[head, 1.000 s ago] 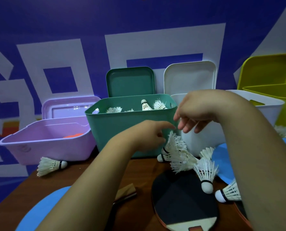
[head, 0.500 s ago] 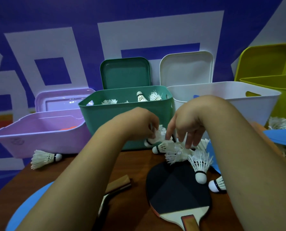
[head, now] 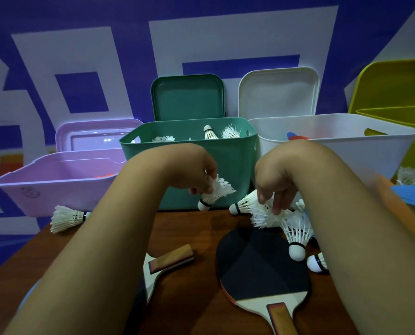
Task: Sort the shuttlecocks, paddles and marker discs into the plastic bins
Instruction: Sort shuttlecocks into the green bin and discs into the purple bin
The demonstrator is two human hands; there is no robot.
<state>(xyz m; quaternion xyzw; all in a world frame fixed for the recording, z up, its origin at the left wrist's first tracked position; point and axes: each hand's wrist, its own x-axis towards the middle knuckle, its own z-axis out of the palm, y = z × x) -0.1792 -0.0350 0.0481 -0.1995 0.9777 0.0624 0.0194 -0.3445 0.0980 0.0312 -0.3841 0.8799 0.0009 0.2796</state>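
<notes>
My left hand (head: pixel 193 172) holds a white shuttlecock (head: pixel 213 193) by its feathers, lifted just in front of the green bin (head: pixel 228 163), which has several shuttlecocks inside. My right hand (head: pixel 275 182) pinches the feathers of another shuttlecock (head: pixel 246 204) at the edge of a pile of shuttlecocks (head: pixel 291 226) on the table. A black paddle (head: pixel 259 264) lies below the pile. A second paddle (head: pixel 167 264) lies partly under my left forearm.
A purple bin (head: pixel 56 187) stands at the left with an orange item inside, a white bin (head: pixel 334 146) at the right holds coloured discs, and a yellow bin (head: pixel 407 122) sits at the far right. A loose shuttlecock (head: pixel 66 218) lies by the purple bin. A blue disc (head: pixel 414 193) is at the right edge.
My left hand has taken a shuttlecock from the pile and raised it. My right hand has come down onto the pile and pinched another one.
</notes>
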